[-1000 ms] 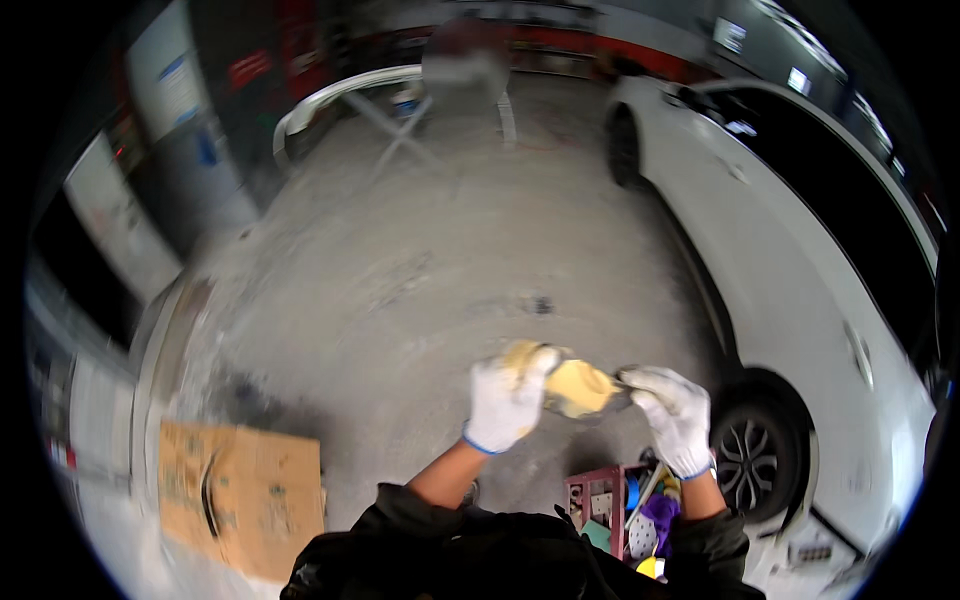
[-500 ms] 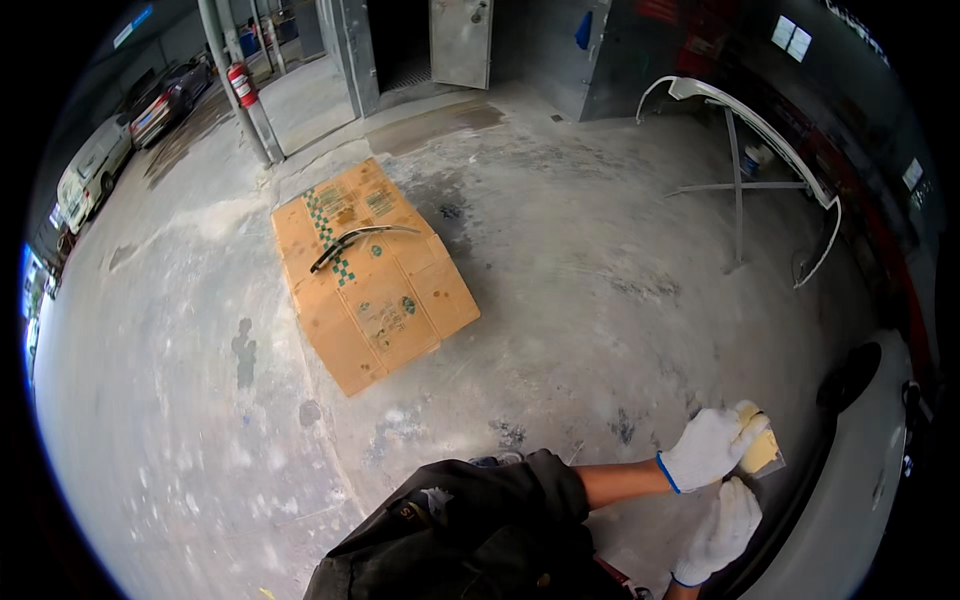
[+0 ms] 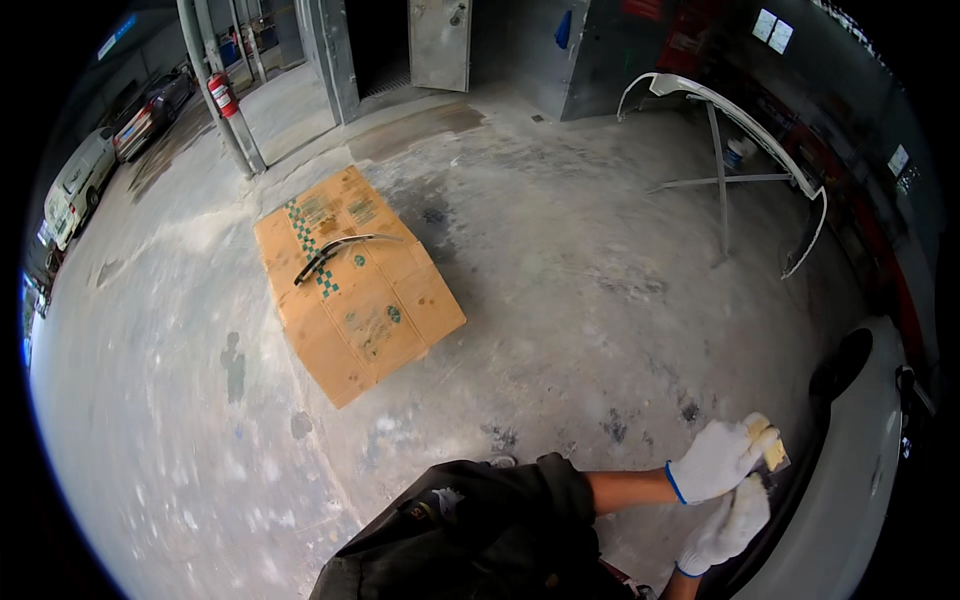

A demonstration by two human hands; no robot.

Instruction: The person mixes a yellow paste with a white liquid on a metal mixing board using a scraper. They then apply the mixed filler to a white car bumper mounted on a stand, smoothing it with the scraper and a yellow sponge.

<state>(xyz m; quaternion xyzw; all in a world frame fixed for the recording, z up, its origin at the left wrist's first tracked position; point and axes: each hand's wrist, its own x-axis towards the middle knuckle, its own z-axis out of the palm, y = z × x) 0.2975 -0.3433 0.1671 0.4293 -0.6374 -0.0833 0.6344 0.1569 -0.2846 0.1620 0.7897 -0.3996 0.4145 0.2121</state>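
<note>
My left hand [image 3: 715, 460], in a white knit glove with a blue cuff and yellowish fingertips, reaches across to the lower right. Its fingers are closed on a small flat plate [image 3: 777, 456] that carries a pale yellow, paste-like layer. Just below is my right hand [image 3: 728, 528], gloved alike, its fingers curled in close to the left hand. What they grip, if anything, is hidden. Beside both hands, on the right, runs a light-coloured car panel [image 3: 860, 470] with a dark lower edge.
On the concrete floor, a flattened cardboard box [image 3: 390, 320] bears a curved dark trim strip [image 3: 320, 260]. A white bumper [image 3: 755, 110] rests on a stand at the upper right. A red fire extinguisher [image 3: 222, 95] hangs on a post; parked cars [image 3: 140, 130] stand beyond.
The whole view has shifted slightly, with the floor things sliding left. My left hand with the plate has moved a little right, and the plate now shows more edge-on. My right hand stays close under it.
</note>
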